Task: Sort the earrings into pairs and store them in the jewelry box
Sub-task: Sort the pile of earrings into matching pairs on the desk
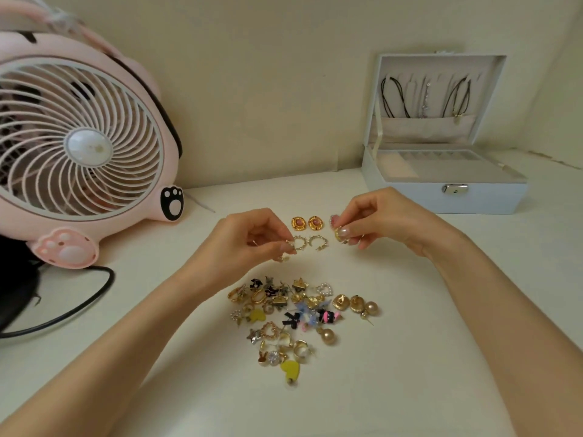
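Observation:
A heap of several mixed earrings (296, 313) lies on the white table in front of me. Beyond it two pairs are laid out: round gold earrings with pink stones (306, 223) and thin gold hoops (310, 242). My left hand (249, 238) hovers beside the hoops and pinches a small gold earring (288, 244) at its fingertips; another small piece hangs under its fingers. My right hand (375, 222) pinches a round gold earring (339, 234) to the right of the pairs. The pale blue jewelry box (441, 171) stands open at the back right.
A pink cat-shaped desk fan (82, 143) fills the left side, with a black cable (79, 307) looping across the table below it. Necklaces (426, 96) hang inside the box lid. The wall runs close behind.

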### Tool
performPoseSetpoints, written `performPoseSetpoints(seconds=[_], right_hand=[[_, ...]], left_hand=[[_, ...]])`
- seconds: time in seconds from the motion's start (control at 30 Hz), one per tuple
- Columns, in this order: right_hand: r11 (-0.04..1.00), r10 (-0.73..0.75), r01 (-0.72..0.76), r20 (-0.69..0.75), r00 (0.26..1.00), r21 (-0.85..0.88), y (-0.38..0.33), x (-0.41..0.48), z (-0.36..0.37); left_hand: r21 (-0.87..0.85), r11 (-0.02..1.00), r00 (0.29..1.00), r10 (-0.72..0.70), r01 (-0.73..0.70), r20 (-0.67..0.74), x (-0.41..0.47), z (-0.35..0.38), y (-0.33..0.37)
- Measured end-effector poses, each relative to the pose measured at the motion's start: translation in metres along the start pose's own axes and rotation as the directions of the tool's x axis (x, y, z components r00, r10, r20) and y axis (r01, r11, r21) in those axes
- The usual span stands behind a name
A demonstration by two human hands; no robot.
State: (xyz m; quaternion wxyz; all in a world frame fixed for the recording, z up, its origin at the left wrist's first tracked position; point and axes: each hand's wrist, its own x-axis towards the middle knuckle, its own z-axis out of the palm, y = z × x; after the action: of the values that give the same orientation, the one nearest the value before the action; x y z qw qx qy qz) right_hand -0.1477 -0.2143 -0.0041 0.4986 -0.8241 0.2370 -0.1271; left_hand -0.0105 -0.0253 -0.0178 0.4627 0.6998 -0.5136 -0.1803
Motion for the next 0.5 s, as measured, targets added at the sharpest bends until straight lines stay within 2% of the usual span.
performPoseSetpoints(seconds=[0.07,0.13,0.2,0.3,0.5], right_hand=[[0.998,0.041,-0.042,-0.025,0.999,-0.052,0.003,0.001,-0.003],[0.987,0.070,-0.082,-0.090,0.993,-0.140,0.007,0.004,-0.007],[0.966,0.082,-0.115,-0.152,0.985,-0.230,0.011,0.006,-0.011],[0.940,0.096,-0.151,-0.190,0.977,-0.306,0.014,0.007,-0.012],[0.903,0.068,-0.156,-0.227,0.972,-0.400,0.019,0.009,-0.009]], left_hand=[[0.180,0.983,0.999,0.035,-0.040,0.031,0.007,0.008,0.002],[0.374,0.920,0.992,0.096,-0.119,0.079,0.018,0.020,0.009],[0.493,0.848,0.980,0.153,-0.196,0.127,0.034,0.033,0.014],[0.593,0.767,0.969,0.193,-0.247,0.154,0.062,0.053,0.016],[0.689,0.701,0.983,0.143,-0.183,0.116,0.091,0.073,0.013]])
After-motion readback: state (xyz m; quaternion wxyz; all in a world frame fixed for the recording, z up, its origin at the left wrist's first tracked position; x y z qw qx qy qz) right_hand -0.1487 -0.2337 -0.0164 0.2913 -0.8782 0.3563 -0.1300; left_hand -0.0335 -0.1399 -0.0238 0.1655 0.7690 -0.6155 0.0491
